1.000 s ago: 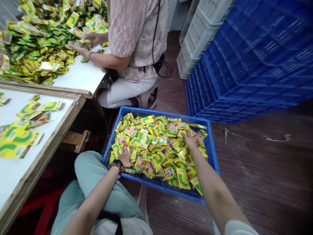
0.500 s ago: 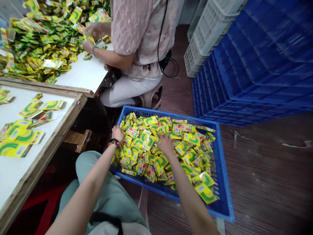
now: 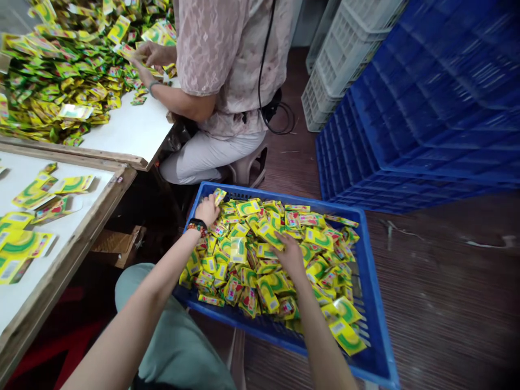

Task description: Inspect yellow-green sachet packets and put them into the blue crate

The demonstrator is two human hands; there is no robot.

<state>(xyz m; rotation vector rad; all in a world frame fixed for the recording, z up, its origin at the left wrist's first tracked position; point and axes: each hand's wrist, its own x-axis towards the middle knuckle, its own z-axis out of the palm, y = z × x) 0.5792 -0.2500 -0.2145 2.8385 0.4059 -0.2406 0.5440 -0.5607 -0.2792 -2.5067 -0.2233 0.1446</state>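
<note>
Left hand (image 3: pixel 207 210) and right hand (image 3: pixel 290 254) lie open and spread — pressing lightly on the yellow-green sachets (image 3: pixel 244 260) heaped in the blue plastic crate (image 3: pixel 376 319), one near its far corner, one mid-heap — nothing gripped, a light touch suiting the loose pile

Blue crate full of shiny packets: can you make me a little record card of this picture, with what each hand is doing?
View: looking down from a person's head
Crate: blue plastic crate on a wooden floor
Inside: yellow-and-green sachets, heaped
Left hand: left hand, resting on sachets near the crate's far left corner, beaded bracelet on the wrist
Right hand: right hand, on sachets mid-crate
Nearby: co-worker on a stool, both hands at a sachet heap
Stacked: blue crates, white crates
</note>
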